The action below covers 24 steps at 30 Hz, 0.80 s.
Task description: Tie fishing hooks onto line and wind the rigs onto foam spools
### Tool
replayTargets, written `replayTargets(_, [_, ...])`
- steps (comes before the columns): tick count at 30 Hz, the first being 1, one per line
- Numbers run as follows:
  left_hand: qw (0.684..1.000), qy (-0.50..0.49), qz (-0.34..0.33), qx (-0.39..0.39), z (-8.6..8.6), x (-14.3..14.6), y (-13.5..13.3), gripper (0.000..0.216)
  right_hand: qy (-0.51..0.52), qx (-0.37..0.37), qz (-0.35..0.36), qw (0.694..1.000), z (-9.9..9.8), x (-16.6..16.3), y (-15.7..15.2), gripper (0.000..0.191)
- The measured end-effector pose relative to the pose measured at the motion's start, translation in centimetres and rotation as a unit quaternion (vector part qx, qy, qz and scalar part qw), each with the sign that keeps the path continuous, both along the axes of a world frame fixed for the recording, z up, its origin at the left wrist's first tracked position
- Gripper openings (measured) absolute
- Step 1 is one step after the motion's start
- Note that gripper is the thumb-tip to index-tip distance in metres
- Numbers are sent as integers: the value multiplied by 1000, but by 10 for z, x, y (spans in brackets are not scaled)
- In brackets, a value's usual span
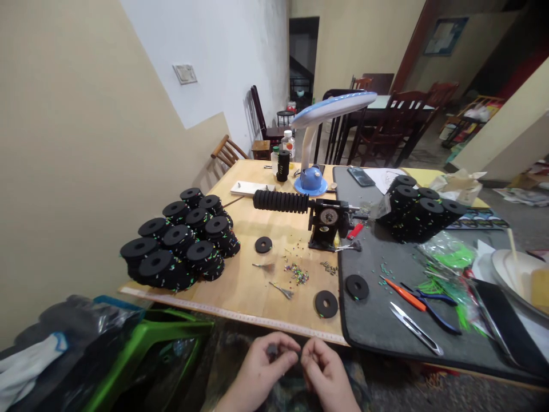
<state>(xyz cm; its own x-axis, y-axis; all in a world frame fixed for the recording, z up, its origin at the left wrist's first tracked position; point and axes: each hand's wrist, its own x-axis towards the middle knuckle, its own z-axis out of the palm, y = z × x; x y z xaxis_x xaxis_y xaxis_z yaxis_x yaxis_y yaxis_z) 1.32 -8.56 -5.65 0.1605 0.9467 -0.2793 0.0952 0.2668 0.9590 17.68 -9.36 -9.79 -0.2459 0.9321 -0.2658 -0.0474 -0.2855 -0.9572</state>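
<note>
My left hand and my right hand are held close together just below the table's front edge. Both are closed in a pinch, thumbs against fingers, and whatever sits between the tips is too small to make out. Something small and dark shows in the curl of my left fingers. Nearest to the hands on the table lie a black foam ring and a bundle of thin wire-like pieces. Beyond these is a scatter of tiny coloured beads. A second black foam ring rests on the grey mat.
Stacked black foam rings fill the left side; more stacks stand at right. A black winding device carries a row of rings, below a blue lamp. Tweezers, blue-handled pliers and an orange tool lie at right.
</note>
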Motion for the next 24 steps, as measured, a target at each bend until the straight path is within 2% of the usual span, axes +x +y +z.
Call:
replayTargets(4, [999, 31, 36, 10, 8, -2, 6, 23, -21, 25, -4, 999, 1, 1, 0, 30])
replayTargets(7, [997, 52, 46, 21, 12, -7, 8, 24, -71, 59, 19, 996, 9, 4, 1, 27])
replayTargets(10, [994, 85, 41, 47, 16, -10, 7, 26, -157, 155, 29, 975, 24, 13, 4, 19])
replayTargets(13, [986, 137, 22, 97, 19, -10, 5, 26, -213, 231, -28, 949, 39, 23, 8, 23])
replayTargets(15, [977, 170, 3, 130, 21, -9, 4, 26, -199, 238, -45, 949, 45, 24, 10, 30])
replayTargets(19, [953, 212, -44, 211, 25, -9, 5, 24, -118, 225, -18, 967, 48, 10, 13, 40])
replayTargets(22, [929, 243, -73, 268, 30, -12, 8, 22, -110, 255, 7, 961, 47, 0, 17, 43])
replayTargets(24, [916, 263, -87, 290, 34, -16, 9, 22, -134, 282, -24, 950, 48, 3, 21, 43])
